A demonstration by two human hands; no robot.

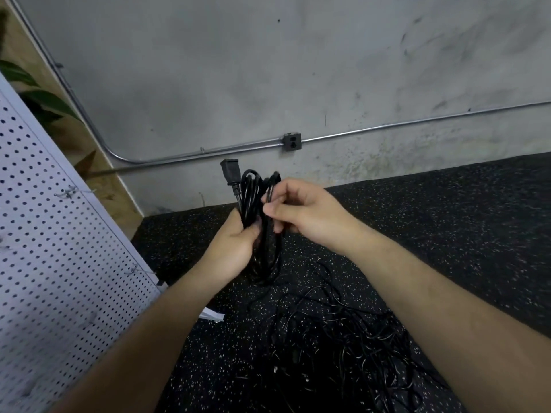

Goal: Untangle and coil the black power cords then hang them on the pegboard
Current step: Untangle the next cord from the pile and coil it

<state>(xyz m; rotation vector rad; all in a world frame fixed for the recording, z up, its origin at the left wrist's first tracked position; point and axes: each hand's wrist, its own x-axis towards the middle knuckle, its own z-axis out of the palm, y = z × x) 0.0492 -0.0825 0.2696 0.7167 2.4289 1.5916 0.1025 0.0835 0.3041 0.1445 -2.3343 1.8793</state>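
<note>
- left hand [235,245] wrapped around the coiled black cord [262,228], holding it upright above the floor [447,210]
- right hand [301,210] pinching a top loop
- pegboard [59,234] off left, tangled cords [343,338] below

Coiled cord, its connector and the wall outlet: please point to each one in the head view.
coiled cord [268,257], head view, on its lower loops.
connector [229,172], head view, on the middle of its black body.
wall outlet [292,142], head view, on its front face.
</note>
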